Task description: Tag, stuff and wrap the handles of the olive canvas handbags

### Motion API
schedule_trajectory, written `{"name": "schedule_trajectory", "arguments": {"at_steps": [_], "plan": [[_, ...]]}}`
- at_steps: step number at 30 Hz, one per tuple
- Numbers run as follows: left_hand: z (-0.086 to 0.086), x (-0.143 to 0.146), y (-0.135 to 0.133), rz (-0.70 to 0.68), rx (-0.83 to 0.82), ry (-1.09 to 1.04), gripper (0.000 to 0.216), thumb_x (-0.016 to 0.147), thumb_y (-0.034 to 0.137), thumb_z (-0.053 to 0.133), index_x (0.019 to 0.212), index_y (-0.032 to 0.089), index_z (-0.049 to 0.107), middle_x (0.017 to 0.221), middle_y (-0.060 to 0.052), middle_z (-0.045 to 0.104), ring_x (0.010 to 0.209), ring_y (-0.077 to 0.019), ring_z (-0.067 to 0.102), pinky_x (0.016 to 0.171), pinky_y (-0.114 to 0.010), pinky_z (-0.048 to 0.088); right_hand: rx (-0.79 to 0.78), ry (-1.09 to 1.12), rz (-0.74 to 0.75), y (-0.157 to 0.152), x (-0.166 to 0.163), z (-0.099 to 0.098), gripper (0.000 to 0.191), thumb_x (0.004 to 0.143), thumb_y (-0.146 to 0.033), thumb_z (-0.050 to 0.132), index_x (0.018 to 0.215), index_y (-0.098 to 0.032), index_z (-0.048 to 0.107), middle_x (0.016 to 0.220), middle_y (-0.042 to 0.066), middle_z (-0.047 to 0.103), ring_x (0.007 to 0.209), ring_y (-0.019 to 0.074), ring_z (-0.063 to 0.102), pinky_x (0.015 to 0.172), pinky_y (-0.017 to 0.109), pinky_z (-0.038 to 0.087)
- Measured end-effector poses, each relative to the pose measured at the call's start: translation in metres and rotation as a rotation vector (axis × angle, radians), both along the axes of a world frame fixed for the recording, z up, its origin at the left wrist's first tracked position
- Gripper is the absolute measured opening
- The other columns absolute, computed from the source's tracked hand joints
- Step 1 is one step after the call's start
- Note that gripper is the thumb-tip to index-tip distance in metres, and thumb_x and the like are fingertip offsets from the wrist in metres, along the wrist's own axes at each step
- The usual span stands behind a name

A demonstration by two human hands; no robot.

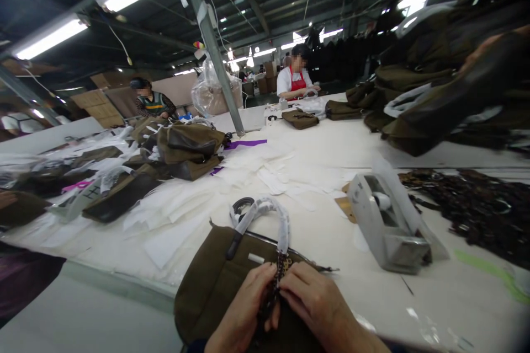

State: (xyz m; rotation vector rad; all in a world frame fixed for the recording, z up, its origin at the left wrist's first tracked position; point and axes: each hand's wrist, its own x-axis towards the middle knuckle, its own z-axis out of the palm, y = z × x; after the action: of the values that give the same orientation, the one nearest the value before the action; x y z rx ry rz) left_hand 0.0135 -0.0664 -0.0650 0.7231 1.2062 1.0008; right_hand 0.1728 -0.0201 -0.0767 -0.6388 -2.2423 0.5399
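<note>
Head view, bench edge at 6 o'clock. Left hand (243, 311) and right hand (315, 299) meet thumb to thumb. The fingers of both are closed on a narrow patterned strip (281, 266), which runs down between them. Both palms face down, knuckles toward the camera, wrists entering from the lower frame edge.

The strip lies against the top edge of an olive-brown handbag (207, 292), which lies flat under both hands at the near table edge. Its zip line (265, 239) runs along the top; whether it is open cannot be told, and the contents are not visible. Its handle (276, 215), wrapped in white foam, arches up at 12 o'clock from the hands.

- 2 o'clock, near: grey tape dispenser (385, 231) holding a white roll.
- 3 o'clock, beyond the dispenser: spread of dark straps (476, 209) on the table (372, 292).
- 10–11 o'clock: loose white sheets (186, 204), then a pile of olive bags (188, 149).
- 12 o'clock, far: metal post (211, 49) with a clear plastic sack (213, 94) behind it. The fill is pale; its kind cannot be told.
- 1 o'clock, far: high stack of bags (426, 77), blurred.

Co-workers: a person in a red apron (296, 77) at 12 o'clock, a person in a green vest (152, 102) at 11 o'clock.
</note>
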Motion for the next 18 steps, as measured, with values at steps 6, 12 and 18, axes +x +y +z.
{"name": "schedule_trajectory", "arguments": {"at_steps": [6,12,18], "plan": [[0.0,-0.002,0.005,-0.129,0.048,-0.048,0.044,0.09,0.052,0.057,0.103,0.011,0.06,0.045,0.004,0.053,0.03,-0.0057,0.039,0.031,-0.014,0.023,0.147,-0.015,-0.011,-0.001,-0.007,-0.011,0.02,0.097,-0.013,0.045,0.086,-0.019,0.06,0.081,0.004,0.062,0.074,0.0176,0.058,0.067,0.027,0.048],[0.003,-0.003,0.005,-0.096,0.104,-0.069,0.04,0.089,0.05,0.057,0.091,0.011,0.065,0.048,0.002,0.055,0.031,-0.0057,0.04,0.03,-0.015,0.024,0.126,-0.12,0.082,0.018,-0.01,0.043,0.018,0.095,-0.016,0.048,0.086,-0.022,0.062,0.083,0.003,0.062,0.073,0.0148,0.059,0.063,0.023,0.048],[-0.005,-0.007,0.003,-0.106,0.123,-0.059,0.047,0.086,0.055,0.059,0.087,0.009,0.07,0.056,-0.003,0.062,0.034,-0.0071,0.044,0.034,-0.019,0.029,0.238,-0.233,0.233,0.055,-0.127,0.109,0.008,0.092,-0.019,0.059,0.098,-0.02,0.064,0.097,0.004,0.064,0.089,0.0185,0.062,0.075,0.028,0.05]]}}
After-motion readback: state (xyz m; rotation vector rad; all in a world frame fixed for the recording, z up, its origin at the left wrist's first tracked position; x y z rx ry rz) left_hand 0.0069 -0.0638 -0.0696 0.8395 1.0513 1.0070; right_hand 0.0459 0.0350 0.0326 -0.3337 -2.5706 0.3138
